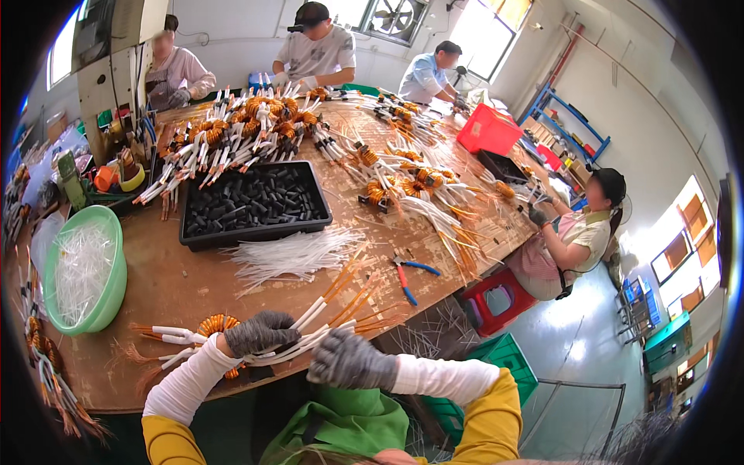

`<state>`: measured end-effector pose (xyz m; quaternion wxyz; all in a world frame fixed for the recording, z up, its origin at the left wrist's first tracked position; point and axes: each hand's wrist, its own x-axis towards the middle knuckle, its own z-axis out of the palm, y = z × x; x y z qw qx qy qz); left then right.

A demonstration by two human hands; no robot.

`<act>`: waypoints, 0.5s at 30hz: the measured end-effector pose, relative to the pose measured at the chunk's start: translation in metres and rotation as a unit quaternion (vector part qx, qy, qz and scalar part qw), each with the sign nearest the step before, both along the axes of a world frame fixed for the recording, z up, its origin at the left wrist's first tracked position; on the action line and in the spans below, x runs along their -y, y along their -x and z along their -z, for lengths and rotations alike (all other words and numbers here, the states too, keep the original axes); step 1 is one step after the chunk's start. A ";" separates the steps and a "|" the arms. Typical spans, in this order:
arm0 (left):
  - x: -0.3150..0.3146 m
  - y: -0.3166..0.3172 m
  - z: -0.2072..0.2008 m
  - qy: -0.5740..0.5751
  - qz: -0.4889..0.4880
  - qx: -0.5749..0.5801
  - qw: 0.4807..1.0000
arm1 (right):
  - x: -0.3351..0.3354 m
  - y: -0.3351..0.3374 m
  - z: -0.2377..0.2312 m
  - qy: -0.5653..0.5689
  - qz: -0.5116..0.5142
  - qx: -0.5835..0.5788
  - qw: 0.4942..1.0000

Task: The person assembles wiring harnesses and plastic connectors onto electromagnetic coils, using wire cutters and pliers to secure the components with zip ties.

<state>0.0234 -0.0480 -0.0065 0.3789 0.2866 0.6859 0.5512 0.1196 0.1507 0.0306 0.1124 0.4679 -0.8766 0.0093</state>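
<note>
Our grey-gloved left grip (263, 333) hides part of the white-sleeved copper wires (311, 313); we cannot tell whether our grey-gloved right grip (353, 360) touches them. The upper edge crops a pale, boxy machine (133, 27).

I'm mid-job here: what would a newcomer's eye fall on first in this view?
Probably the heap of orange-wound coils, sprawling across the far part of the wooden table. Next, the black tray of short black tubes, on this side of that heap. Then the grey-gloved left hand holding white-sleeved leads by the table's near edge.
</note>
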 end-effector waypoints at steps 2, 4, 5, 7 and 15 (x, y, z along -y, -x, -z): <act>0.000 0.004 0.001 -0.009 0.010 -0.008 1.000 | 0.008 -0.005 0.016 0.016 -0.016 0.009 1.000; -0.001 0.006 0.005 -0.020 0.018 -0.012 1.000 | 0.006 -0.003 0.027 0.031 -0.034 0.021 0.999; -0.002 0.006 0.006 -0.013 0.014 0.005 1.000 | 0.003 -0.001 0.031 0.051 -0.002 0.018 0.999; -0.001 0.007 0.010 -0.007 0.006 0.024 1.000 | -0.003 0.002 0.035 0.059 0.074 0.038 0.995; -0.001 0.005 -0.009 0.052 0.088 0.038 0.994 | -0.023 0.027 0.068 -0.020 0.279 0.081 0.957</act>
